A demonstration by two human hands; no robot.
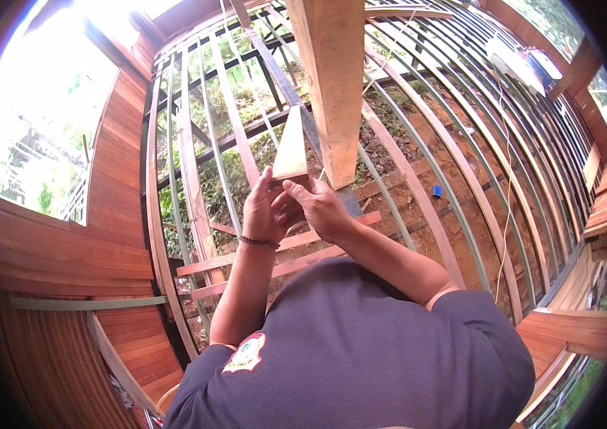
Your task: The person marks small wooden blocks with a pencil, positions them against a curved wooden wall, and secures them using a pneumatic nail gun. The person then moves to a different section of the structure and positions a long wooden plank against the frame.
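A short, pale wooden board (291, 151) juts away from me at chest height, its near end between my two hands. My left hand (266, 213), with a dark beaded bracelet at the wrist, grips the left corner of that end. On the other corner, my right hand (321, 209) has its thumb on top and its fingers curled below. The fingers of both hands nearly meet under the board, partly hidden. Just right of the board stands a thick squared wooden post (330, 93), close to my right hand but apart from it.
Long narrow joists (418, 179) span the open floor frame, with gaps showing soil and plants below. Loose reddish battens (282, 243) lie across them near me. A pale cord (507, 214) runs at right. Plank walls (114, 193) rise at left. A blue object (437, 191) lies below.
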